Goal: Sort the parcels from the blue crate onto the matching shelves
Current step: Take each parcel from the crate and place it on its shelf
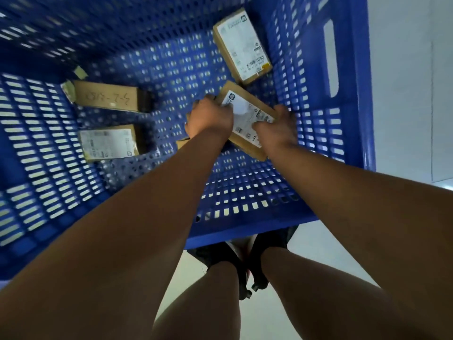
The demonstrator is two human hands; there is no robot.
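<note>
I look down into a deep blue crate (pixel 282 190) with perforated walls. Both arms reach to its bottom. My left hand (pixel 210 117) and my right hand (pixel 279 128) grip opposite sides of a brown cardboard parcel (pixel 245 114) with a white shipping label, near the crate's right side. Another labelled parcel (pixel 241 45) leans against the far right wall. On the left lie a plain box with handwriting (pixel 107 95) and a labelled box (pixel 110 143). A corner of one more box (pixel 182 143) shows under my left wrist.
The crate's right wall has a handle slot (pixel 331 57). Pale floor (pixel 411 94) lies to the right of the crate. My legs and dark shoes (pixel 245 261) stand against the crate's near rim. No shelves are in view.
</note>
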